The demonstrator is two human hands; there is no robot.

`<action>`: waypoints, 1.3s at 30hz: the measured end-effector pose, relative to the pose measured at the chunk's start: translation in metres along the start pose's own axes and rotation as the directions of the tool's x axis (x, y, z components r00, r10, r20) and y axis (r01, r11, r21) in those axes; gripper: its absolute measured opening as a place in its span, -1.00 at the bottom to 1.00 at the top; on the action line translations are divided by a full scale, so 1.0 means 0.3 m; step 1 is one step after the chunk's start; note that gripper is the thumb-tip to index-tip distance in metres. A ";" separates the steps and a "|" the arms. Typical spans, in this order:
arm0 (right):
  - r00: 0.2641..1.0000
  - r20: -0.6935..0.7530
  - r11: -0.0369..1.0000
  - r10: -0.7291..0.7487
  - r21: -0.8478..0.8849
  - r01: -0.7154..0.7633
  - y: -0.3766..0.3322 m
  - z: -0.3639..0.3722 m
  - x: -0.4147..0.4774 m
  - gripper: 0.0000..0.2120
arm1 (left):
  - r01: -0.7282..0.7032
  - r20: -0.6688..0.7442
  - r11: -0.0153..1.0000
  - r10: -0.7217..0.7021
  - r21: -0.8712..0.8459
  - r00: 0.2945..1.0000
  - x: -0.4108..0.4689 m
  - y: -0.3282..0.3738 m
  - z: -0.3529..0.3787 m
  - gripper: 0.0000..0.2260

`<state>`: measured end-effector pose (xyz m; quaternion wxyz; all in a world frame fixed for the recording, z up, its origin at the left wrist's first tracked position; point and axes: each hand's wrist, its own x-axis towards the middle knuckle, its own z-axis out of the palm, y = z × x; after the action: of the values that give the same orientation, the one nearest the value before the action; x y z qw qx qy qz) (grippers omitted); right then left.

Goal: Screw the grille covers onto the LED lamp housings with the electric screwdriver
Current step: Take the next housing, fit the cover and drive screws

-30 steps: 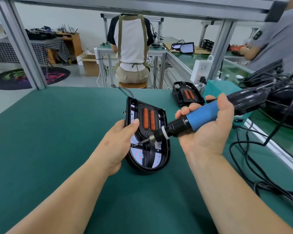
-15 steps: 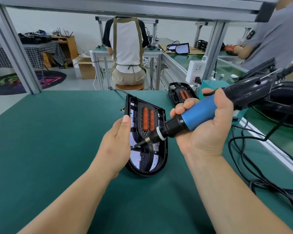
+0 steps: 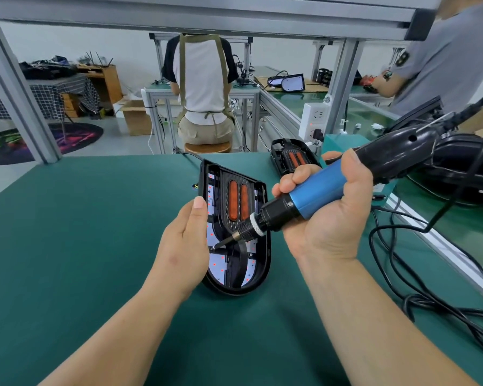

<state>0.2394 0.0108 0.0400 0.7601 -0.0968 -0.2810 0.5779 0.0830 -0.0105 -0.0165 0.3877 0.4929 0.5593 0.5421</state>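
Head view: green bench (image 3: 67, 246) runs wide left of lamp housing (image 3: 236, 290); left grip (image 3: 183, 252) clasps its left edge; right grip (image 3: 332, 227) fisted round electric screwdriver (image 3: 318, 190)

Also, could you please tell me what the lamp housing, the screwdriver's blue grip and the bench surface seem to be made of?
Lamp housing: apparently black moulded plastic, semi-matt, with crisp ribs. Screwdriver's blue grip: probably anodised metal, given its satin sheen, though possibly painted plastic. Bench surface: matt green mat, likely rubber or vinyl; no glare.
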 end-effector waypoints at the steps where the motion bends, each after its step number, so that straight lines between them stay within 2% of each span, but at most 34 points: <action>1: 1.000 -0.004 1.000 0.000 0.002 0.000 0.001 -0.001 0.000 -0.89 | 0.001 -0.003 1.000 -0.001 0.002 1.000 0.000 0.000 0.000 -0.49; 5: 1.000 -0.013 1.000 0.006 0.000 -0.006 0.000 -0.001 0.000 -0.86 | -0.008 -0.015 1.000 0.008 0.018 1.000 0.001 -0.002 0.000 -0.59; 30: 0.998 -0.064 0.999 0.030 -0.022 -0.031 -0.003 -0.005 0.005 -0.83 | -0.009 -0.016 0.999 0.009 0.035 1.000 0.008 0.001 0.003 -0.64; 39: 0.996 -0.082 0.999 0.043 -0.009 -0.044 0.001 -0.009 0.009 -0.83 | 0.004 -0.005 1.000 -0.004 0.006 1.000 0.012 -0.006 0.006 -0.46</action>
<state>0.2411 0.0140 0.0385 0.7576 -0.1307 -0.2508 0.5883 0.0836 -0.0064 -0.0182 0.3858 0.4916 0.5629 0.5409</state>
